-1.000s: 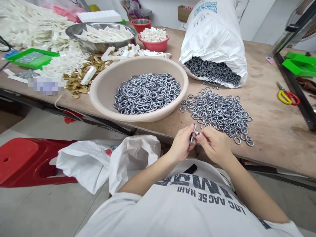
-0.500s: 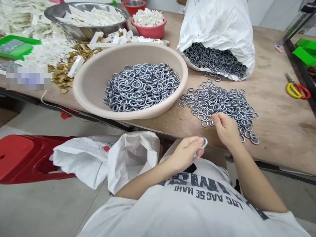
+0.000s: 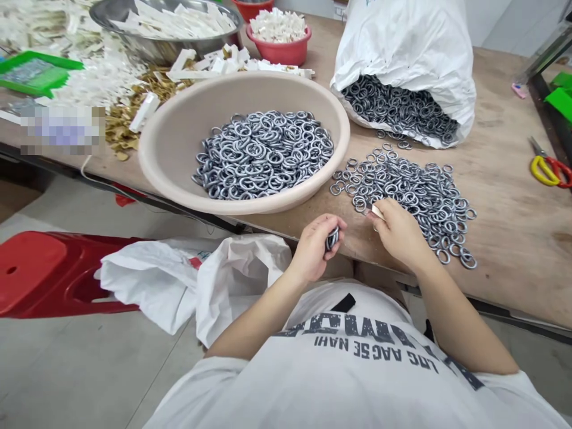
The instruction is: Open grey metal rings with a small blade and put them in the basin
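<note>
My left hand (image 3: 316,244) is closed around a small stack of grey metal rings (image 3: 332,237), held just off the table's front edge. My right hand (image 3: 397,229) rests at the near edge of a loose pile of metal rings (image 3: 415,193) on the wooden table (image 3: 504,226), its fingers curled and pinching a small pale piece. A beige basin (image 3: 174,143) half full of the same rings stands to the left of the pile. Behind the pile lies a white sack (image 3: 411,47), spilling more rings.
White plastic pieces, brass bits, a steel bowl (image 3: 116,12), a red bowl (image 3: 281,50) and a green tray (image 3: 31,74) crowd the back left. Scissors (image 3: 547,167) lie at the right edge. A red stool (image 3: 49,274) and white bags (image 3: 196,286) sit below the table.
My hands parted from in front of my chest. The right hand reached to the ring pile, and the left hand moved left and closed round the rings.
</note>
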The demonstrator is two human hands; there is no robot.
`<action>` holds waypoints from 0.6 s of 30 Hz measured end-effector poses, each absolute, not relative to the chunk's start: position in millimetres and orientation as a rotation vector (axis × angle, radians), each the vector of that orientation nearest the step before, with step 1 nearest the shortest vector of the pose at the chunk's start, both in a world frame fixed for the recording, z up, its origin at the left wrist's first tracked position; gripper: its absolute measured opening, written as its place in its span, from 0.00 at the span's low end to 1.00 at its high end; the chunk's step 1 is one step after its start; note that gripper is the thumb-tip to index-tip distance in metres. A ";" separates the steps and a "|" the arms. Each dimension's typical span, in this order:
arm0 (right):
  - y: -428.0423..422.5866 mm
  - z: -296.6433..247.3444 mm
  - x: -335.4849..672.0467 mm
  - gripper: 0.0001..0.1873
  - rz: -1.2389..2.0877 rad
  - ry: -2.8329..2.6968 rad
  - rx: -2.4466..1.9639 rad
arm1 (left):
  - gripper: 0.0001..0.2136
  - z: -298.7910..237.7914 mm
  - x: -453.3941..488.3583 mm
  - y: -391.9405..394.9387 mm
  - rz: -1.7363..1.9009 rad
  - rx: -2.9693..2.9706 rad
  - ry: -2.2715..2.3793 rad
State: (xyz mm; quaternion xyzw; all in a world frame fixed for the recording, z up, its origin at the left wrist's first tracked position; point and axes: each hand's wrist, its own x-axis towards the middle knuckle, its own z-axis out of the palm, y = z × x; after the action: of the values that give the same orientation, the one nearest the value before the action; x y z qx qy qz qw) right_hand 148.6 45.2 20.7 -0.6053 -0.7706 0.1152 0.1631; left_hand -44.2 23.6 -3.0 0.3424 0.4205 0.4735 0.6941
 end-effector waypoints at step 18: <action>13.4 23.7 141.7 0.09 0.687 -1.761 -1.192 | 0.16 5.7 -1.9 9.0 0.950 0.698 0.792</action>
State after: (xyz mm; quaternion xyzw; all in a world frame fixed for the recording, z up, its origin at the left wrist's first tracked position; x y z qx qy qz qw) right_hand 141.7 13.4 23.7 -0.4795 -0.7083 0.2762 0.4383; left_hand -1.9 9.0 5.7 0.3206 0.3638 0.4359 0.7582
